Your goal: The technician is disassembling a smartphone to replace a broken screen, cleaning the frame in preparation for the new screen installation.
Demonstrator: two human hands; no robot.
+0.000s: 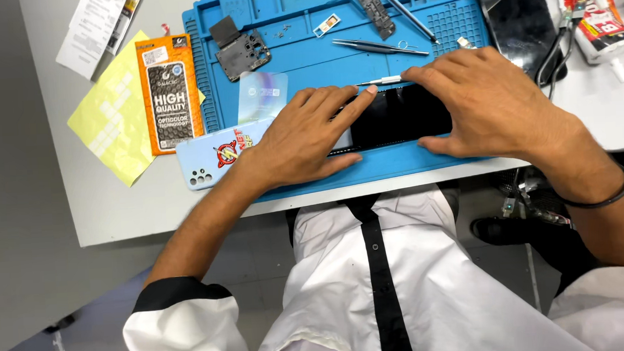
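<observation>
A black phone (398, 114) lies flat, screen side up, on the blue repair mat (296, 5). My left hand (303, 137) rests on its left end, index finger stretched along the top edge. My right hand (490, 102) clasps its right end, fingers over the far edge and thumb on the near edge. A thin white tool (382, 81) lies just beyond the phone between my fingertips. A light blue phone case (215, 156) with a round sticker sits under my left wrist.
On the mat lie tweezers (373, 46), a black pen-like tool (403, 10), dark phone frame parts (240, 49), a small tray part (327, 26) and a pale card (261, 96). An orange package (170, 90) and yellow sheet (109, 115) lie left. A dark screen (517, 19) and glue tubes (599, 25) sit right.
</observation>
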